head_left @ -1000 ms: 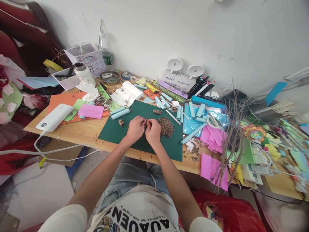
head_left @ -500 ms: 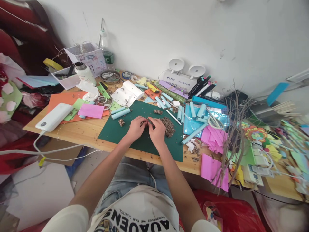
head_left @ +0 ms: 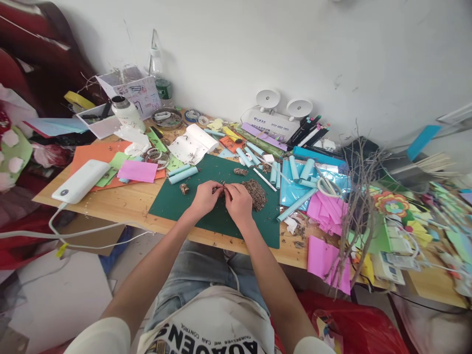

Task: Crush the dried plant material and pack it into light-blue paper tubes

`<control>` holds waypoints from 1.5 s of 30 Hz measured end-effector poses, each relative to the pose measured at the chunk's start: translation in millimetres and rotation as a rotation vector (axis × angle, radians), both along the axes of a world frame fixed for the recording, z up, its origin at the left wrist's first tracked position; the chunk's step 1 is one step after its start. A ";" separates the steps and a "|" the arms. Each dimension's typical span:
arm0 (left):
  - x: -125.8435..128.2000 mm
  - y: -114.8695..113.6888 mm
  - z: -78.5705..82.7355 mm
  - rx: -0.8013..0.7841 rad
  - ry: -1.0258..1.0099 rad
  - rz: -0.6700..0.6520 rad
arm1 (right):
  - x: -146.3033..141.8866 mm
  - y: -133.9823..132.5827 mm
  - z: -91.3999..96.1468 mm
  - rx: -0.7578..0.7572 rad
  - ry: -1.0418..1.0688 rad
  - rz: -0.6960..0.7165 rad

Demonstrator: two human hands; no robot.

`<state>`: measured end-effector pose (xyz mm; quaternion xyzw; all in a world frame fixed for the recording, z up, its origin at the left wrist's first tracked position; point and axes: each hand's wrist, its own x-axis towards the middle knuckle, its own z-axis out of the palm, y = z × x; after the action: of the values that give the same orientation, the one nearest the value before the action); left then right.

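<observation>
At the green mat's (head_left: 171,209) nine o'clock I see a small clump (head_left: 184,189). Near its centre the left hand (head_left: 203,198) meets the right hand (head_left: 239,200), both pinching dark bits (head_left: 222,186), too small to make out; a loose pinch could let them crumble. At three o'clock, just beside, lies a brown heap (head_left: 255,193), which a careless knuckle might scatter.

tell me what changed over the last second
The right hand has shifted slightly right, toward the brown pile; the left hand has barely moved. Their fingers still pinch brown bits between them; nothing was visibly let go. The pile, mat and blue tubes stayed put.
</observation>
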<state>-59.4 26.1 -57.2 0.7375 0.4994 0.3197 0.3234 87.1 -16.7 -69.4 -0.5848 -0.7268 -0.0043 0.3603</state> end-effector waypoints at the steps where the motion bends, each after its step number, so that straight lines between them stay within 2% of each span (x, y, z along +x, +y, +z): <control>1: -0.6 0.5 0.3 0.012 0.010 -0.012 | 0.6 0.2 -0.7 0.002 0.001 0.024; 4: -2.0 2.7 -0.9 -0.019 -0.058 -0.039 | 2.6 0.8 -1.8 0.004 -0.006 0.065; 9: -1.5 3.0 -8.3 -0.272 -0.356 -0.090 | 3.7 0.2 -1.0 -0.006 -0.005 0.038; 11: -0.6 0.9 -9.9 -0.229 -0.343 -0.070 | 3.0 -0.3 -0.8 -0.003 -0.006 0.025; 15: 0.0 -3.0 -8.4 0.007 -0.183 -0.021 | 1.1 -1.3 -0.4 -0.004 0.034 -0.005; 18: -0.7 -3.5 -7.9 0.103 -0.131 -0.026 | 1.4 -1.5 0.1 -0.024 0.083 -0.016; 26: 1.1 -9.7 -12.3 0.241 -0.106 -0.050 | 5.5 -3.7 2.6 -0.055 0.118 0.029; 32: 3.2 -17.6 -13.5 0.344 -0.013 -0.042 | -6.9 -3.6 2.1 -0.027 0.140 -0.053; 36: 2.7 -18.4 -15.5 0.366 0.000 -0.027 | -14.2 -4.3 1.4 -0.014 0.161 -0.100; 45: 1.5 -19.1 -12.2 0.383 -0.023 -0.054 | -15.1 -7.2 2.9 -0.039 0.213 -0.109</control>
<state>-57.9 7.0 -69.4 0.7948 0.4058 0.4086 0.1912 72.0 -23.9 -66.5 -0.6274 -0.6516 0.0524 0.4231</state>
